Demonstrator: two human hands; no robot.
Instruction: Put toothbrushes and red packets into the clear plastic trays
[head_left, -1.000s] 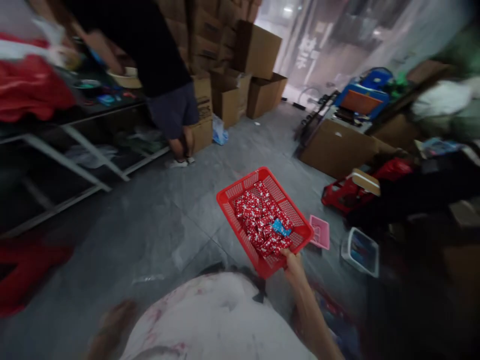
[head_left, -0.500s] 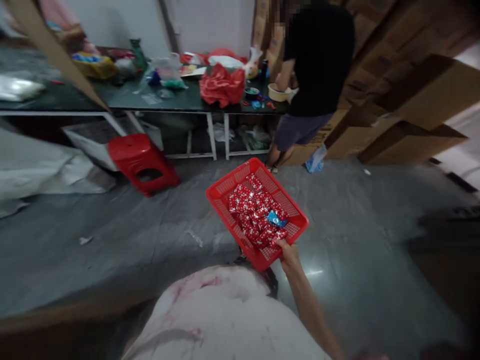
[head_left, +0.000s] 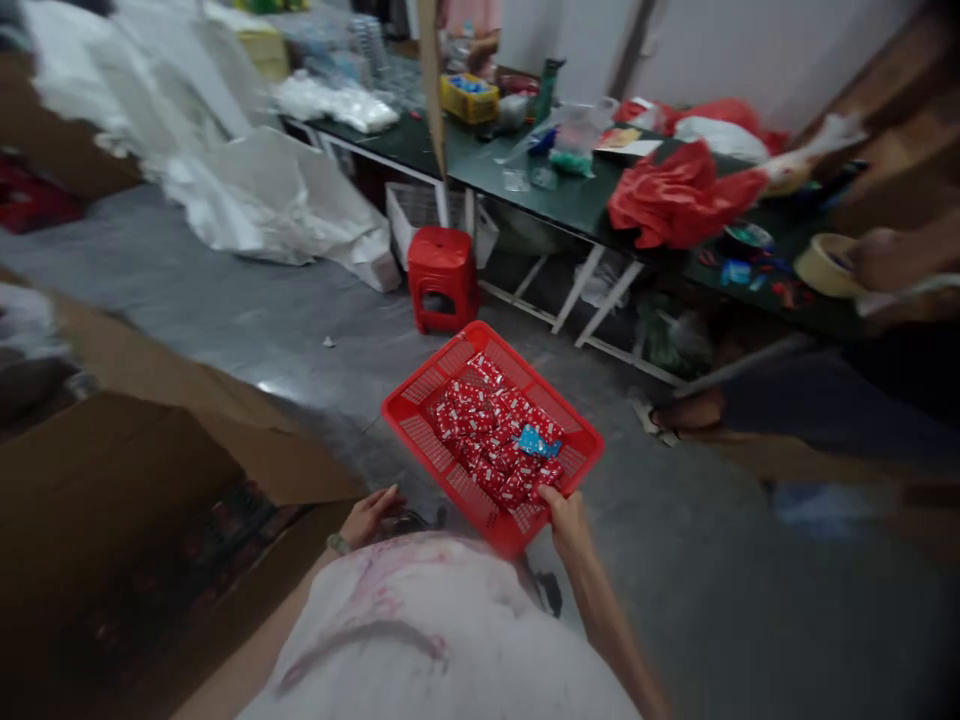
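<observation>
- The right hand (head_left: 568, 518) grips the near rim of a red basket (head_left: 420, 440), thumb over the edge, and holds it out over the grey floor (head_left: 247, 320).
- The basket is tilted, its far corner higher, and carries a heap of red packets (head_left: 487, 430) with one blue packet (head_left: 536, 441) on top near the right side.
- The left hand (head_left: 367, 515) hangs low by the person's white shirt (head_left: 435, 640), fingers loosely spread and holding nothing; it sits just left of the basket's near corner, not touching it.
- An open cardboard box (head_left: 120, 500) stands to the left of that hand.
- A red stool (head_left: 442, 275) stands on the floor beyond the basket, in front of a dark table (head_left: 577, 200).
- On the table lie a red bag (head_left: 675, 195), a yellow box (head_left: 469, 97) and small clutter.
- At the right edge, another person's hand (head_left: 885, 258) rests by a tape roll (head_left: 821, 265); this part is blurred.
- White sheets (head_left: 262, 190) lie piled at the upper left.
</observation>
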